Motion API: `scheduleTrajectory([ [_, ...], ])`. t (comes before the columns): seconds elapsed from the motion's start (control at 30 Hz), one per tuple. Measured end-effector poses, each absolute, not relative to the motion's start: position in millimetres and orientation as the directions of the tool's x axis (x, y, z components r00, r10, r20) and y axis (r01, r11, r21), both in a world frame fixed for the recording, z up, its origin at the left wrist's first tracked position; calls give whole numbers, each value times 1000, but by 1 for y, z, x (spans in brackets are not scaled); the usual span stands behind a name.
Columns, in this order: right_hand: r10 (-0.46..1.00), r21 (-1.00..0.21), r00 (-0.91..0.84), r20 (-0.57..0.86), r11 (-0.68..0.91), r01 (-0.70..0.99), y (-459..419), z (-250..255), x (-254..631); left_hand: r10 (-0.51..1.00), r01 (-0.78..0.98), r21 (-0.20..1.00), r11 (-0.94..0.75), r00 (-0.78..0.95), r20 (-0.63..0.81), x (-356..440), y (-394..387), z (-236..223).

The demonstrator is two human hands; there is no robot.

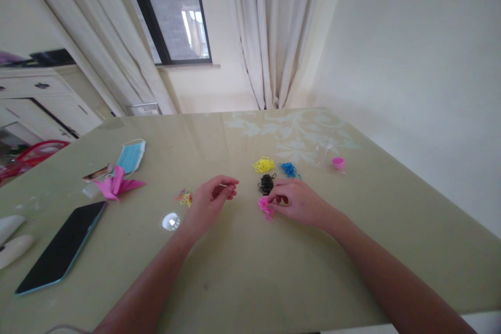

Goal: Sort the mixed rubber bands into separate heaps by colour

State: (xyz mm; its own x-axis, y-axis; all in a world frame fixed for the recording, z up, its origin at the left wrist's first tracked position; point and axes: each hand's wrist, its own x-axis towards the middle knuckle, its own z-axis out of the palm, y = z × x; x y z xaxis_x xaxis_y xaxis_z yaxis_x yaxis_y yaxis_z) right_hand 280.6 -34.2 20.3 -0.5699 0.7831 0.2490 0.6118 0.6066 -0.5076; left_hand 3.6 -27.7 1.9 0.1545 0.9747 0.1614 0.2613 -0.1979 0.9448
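Note:
Small loops that look like rubber bands lie on the table in heaps sorted by colour: yellow (pixel 263 165), blue (pixel 288 169), black (pixel 266 184) and pink (pixel 265 209). My right hand (pixel 295 199) is over the right edge of the pink heap, its thumb and fingertips pinched against the bands. My left hand (pixel 209 201) hovers left of the heaps, fingers curled to the thumb around a thin pale strand too small to name. Beside the left wrist is a little heap of mixed-colour bands (pixel 185 197).
On the left are a phone (pixel 62 248), a pink paper crane (pixel 117 183), a blue face mask (pixel 131 156) and white objects (pixel 13 240). A small pink cup (pixel 338 163) and a clear container (pixel 324 150) stand at the right. The glossy table (pixel 250 282) reflects a lamp.

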Motion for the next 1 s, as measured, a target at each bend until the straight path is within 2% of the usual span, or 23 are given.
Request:
scheduleTrajectory([
  [0.17, 784, -500, -565, 259, 609, 616, -34, 20, 280, 974, 155, 975, -161, 187, 131, 10, -31, 6],
  [0.43, 776, -574, -452, 440, 630, 523, -44, 11, 260, 956, 42, 997, -68, 287, 54, 23, -43, 4],
  [0.57, 755, -591, -447, 480, 655, 471, -50, 6, 251, 951, 26, 999, -22, 308, 13, 27, -47, 6],
  [1.0, 800, -662, -375, 468, 598, 452, -52, 7, 247, 937, 33, 999, -1, 349, -11, 26, -50, 6],
])
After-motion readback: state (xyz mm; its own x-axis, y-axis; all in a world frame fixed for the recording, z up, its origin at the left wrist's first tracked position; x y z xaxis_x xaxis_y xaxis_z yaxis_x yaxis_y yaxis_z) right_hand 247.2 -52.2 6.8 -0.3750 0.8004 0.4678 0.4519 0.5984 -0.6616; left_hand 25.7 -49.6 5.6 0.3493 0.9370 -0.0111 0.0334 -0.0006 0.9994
